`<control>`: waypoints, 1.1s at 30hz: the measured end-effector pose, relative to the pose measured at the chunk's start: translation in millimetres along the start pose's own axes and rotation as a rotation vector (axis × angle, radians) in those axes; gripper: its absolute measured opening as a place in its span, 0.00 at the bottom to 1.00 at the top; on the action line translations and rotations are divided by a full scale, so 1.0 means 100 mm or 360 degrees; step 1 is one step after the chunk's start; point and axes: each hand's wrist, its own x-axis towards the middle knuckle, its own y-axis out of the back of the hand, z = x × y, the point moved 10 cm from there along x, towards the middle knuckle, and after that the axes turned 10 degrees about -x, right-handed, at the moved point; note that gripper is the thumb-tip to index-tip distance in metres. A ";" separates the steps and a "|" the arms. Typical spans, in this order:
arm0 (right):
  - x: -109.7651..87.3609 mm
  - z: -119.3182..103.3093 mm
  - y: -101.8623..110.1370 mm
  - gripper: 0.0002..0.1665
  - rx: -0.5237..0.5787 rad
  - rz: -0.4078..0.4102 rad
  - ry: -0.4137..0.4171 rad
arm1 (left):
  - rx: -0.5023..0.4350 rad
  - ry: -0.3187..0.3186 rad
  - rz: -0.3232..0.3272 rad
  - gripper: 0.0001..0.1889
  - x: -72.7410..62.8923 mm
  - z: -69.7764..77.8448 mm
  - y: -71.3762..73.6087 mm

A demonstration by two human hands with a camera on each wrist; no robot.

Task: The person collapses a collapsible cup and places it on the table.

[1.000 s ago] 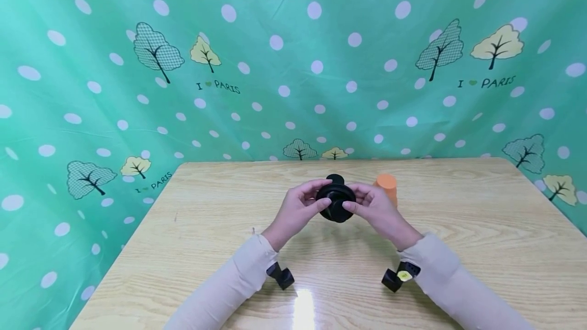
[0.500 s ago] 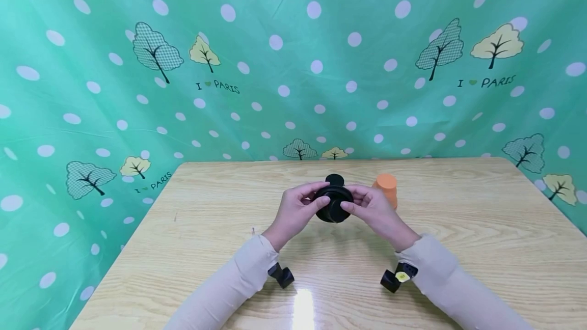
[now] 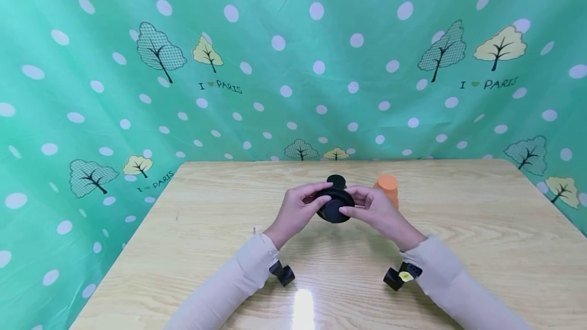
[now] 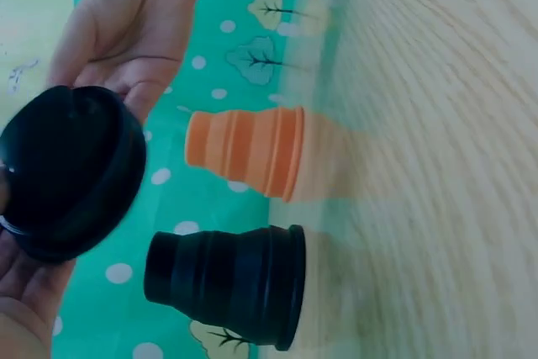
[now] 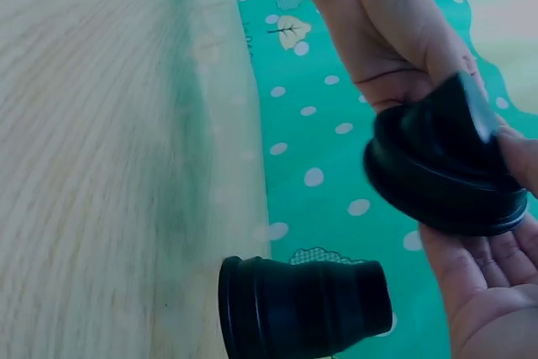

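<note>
Above the table, both hands hold a black collapsible cup [image 3: 336, 211], partly folded, its small round base tilted and sticking out of the wider rings. My left hand [image 3: 300, 210] grips its left side, thumb on top near the base. On the right side, my right hand [image 3: 373, 212] pinches it with the thumb against the base's edge. The base's tilt shows in the right wrist view, where the cup [image 5: 445, 174] is seen from the side. Behind it a second black collapsible cup [image 4: 227, 283] stands upside down, extended. An orange collapsible cup [image 4: 248, 153] stands likewise beside that one.
The wooden table [image 3: 206, 208] spreads under both arms. A green cloth [image 3: 257, 65] with dots and trees hangs behind its far edge. Small black cameras [image 3: 285, 275] are strapped at the wrists.
The held cup's base has turned and risen between the thumbs, from a sunken shiny centre to a raised disc. Both hands stay in nearly the same place; the standing cups have not moved.
</note>
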 end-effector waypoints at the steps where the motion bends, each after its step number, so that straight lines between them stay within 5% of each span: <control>1: 0.00 0.01 0.00 0.22 -0.0020 -0.0016 -0.0009 | 0.0002 0.0032 -0.0015 0.16 0.00 -0.02 -0.01; 9: 0.01 0.01 -0.16 0.22 -0.0113 -0.0201 0.0084 | 0.0191 0.0090 -0.0145 0.16 -0.03 -0.01 -0.10; 20: 0.00 0.05 -0.14 0.24 -0.0156 -0.0175 0.0011 | 0.0125 0.0194 -0.0137 0.17 -0.03 -0.04 -0.11; 33: 0.00 -0.02 -0.05 0.20 -0.0060 -0.0110 0.0032 | -0.0130 0.0369 -0.0079 0.17 -0.06 -0.19 -0.07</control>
